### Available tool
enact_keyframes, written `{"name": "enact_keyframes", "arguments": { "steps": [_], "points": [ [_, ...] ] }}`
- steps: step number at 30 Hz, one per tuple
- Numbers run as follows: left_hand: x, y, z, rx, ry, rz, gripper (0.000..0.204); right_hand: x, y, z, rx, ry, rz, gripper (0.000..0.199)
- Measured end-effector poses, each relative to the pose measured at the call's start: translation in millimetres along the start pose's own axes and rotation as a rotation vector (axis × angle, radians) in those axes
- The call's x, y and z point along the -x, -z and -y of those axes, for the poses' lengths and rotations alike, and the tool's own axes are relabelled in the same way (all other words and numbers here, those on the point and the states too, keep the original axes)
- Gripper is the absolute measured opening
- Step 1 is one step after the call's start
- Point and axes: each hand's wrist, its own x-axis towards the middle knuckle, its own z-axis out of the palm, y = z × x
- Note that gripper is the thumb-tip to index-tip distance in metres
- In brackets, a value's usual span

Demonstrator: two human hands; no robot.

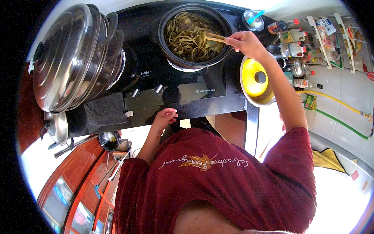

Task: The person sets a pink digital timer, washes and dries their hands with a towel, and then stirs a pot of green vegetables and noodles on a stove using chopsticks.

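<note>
Your right hand (246, 43) pinched the chopsticks (216, 38), tips among the strands (183, 35) inside the pot (174, 58)! Left hand (166, 116), half-open, hung by the counter (233, 104). Slow, low turns looked best.

Chopsticks (215, 38) look wooden, the cooktop (198, 81) glossy (mirror-smooth), the large lid (64, 58) polished metal.

White cursive lettering, upside down in the frame, runs across the dark red shirt (230, 187) at lower centre, beside a golden wheat-ear emblem (202, 162). On the black cooktop (187, 84), pale print stands left of centre, with a smaller line farther right. At upper right, a white packet (326, 27) bears blue characters; the bottle labels (302, 83) are too small to read.
</note>
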Motion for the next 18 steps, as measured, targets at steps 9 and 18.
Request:
{"name": "enact_keyframes", "arguments": {
  "steps": [9,18],
  "points": [
    [-3,7,4,0.004,-0.015,0.038,0.03,17,66,49,0.592,0.205,0.099,0.028],
    [-1,10,2,0.019,-0.029,0.06,0.023,8,81,94,0.763,0.073,0.253,0.03]
  ]
}}
